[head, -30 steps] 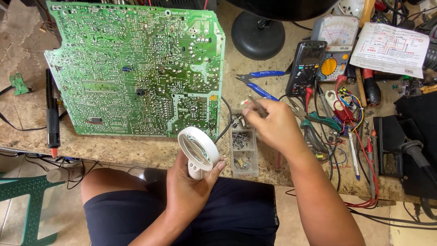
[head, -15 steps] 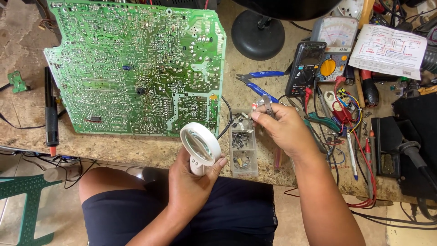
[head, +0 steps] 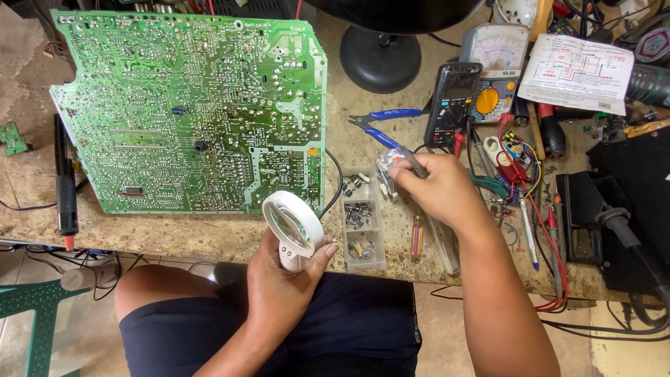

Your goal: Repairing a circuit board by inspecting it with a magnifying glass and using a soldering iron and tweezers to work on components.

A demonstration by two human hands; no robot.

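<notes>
Circuit board (head: 188,112), large and green, is lying solder side up across the left of the stone-patterned bench (head: 209,234), taking up most of it. Dark shorts are covering your lap below the bench edge. Further right, a black multimeter (head: 453,94) is sitting beside blue-handled cutters (head: 380,122), amid a tangle of red and black leads. Your left hand (head: 283,283) is gripping the handle of a white round magnifier (head: 293,223), fingers wrapped shut around it, lens tilted up near the board's lower right corner. Just right of the lens, a clear compartmented parts tray (head: 361,223) is holding small components. Your right hand (head: 440,188) is hovering above the tray's far end, fingertips pinched together on a small clear packet (head: 389,166).
</notes>
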